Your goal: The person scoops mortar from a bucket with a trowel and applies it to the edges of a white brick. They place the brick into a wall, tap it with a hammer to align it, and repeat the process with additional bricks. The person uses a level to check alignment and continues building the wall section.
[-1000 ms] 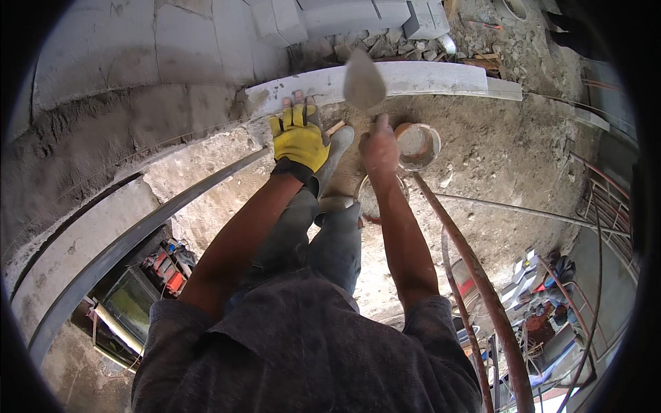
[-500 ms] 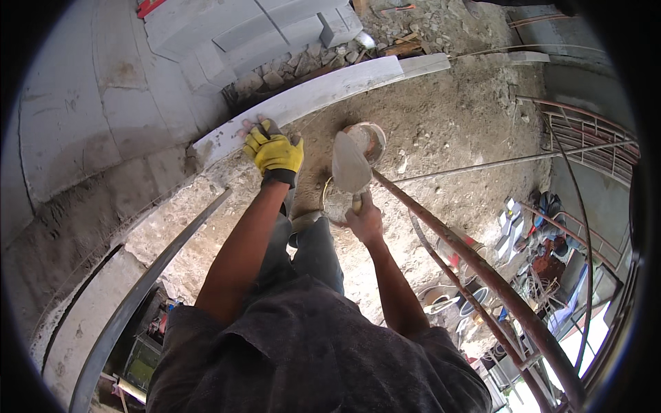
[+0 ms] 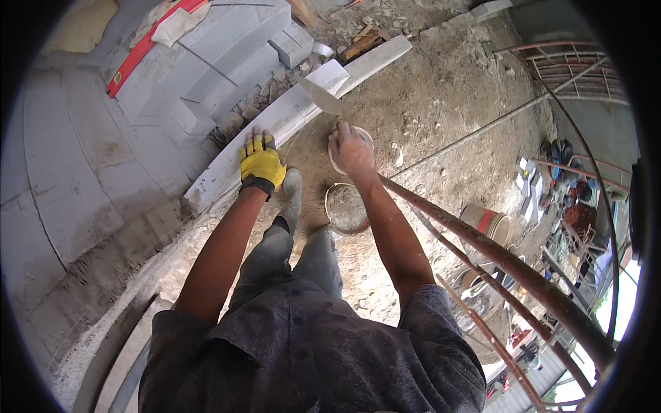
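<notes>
Bare earthen ground [image 3: 441,103] spreads through one to two o'clock, and a stack of grey blocks [image 3: 241,41] stands at eleven. Between stack and feet runs the long pale slab [image 3: 292,124], slanting from ten o'clock toward twelve, its near edge within easy reach, which presumably lets one hand rest on it while the other works. A rusty pole [image 3: 537,289] crosses at four o'clock. Two round buckets sit close in, probably for short reaches: the nearer bucket [image 3: 327,201] at the centre, the farther bucket [image 3: 368,135] just past twelve, partly hidden beneath the right arm's end. At ten o'clock the gloved left hand [image 3: 261,165] lies open, fingers extended onto the slab, apparently to steady it or the body. The right hand [image 3: 354,151], bare, is closed around a trowel [image 3: 319,96], whose blade points toward eleven over the slab's edge; whether it touches I cannot tell.
</notes>
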Demonstrator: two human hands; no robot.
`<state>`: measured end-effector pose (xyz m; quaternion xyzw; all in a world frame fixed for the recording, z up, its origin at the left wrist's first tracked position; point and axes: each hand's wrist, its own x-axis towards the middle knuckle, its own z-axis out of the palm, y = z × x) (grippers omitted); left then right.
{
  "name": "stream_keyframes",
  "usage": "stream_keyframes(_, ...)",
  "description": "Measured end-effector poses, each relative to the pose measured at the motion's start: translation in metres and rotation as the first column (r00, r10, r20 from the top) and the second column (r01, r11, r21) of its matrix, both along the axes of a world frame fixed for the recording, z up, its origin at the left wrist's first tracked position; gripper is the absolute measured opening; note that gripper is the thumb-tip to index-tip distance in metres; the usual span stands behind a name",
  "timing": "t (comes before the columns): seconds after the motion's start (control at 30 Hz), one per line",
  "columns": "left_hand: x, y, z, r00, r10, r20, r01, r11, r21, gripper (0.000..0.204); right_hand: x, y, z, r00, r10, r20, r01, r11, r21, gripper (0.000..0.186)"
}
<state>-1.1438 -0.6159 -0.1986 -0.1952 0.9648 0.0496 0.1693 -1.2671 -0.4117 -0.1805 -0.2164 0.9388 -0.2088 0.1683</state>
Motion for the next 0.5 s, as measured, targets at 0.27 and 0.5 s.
stream_keyframes(0.27, -0.008, 0.002, 0.012, 0.950, -0.088, 0.298, 0.097, 0.995, -0.014, 0.105, 0.017, 0.005, -0.027, 0.993, -0.019, 0.119, 0.003, 0.991, 0.133, 0.032)
stream_keyframes(0.5, -0.002, 0.000, 0.002, 0.963, -0.138, 0.230, 0.162, 0.983, -0.087, 0.102, -0.043, 0.042, -0.012, 0.981, -0.192, 0.035, 0.188, 0.978, 0.091, 0.029)
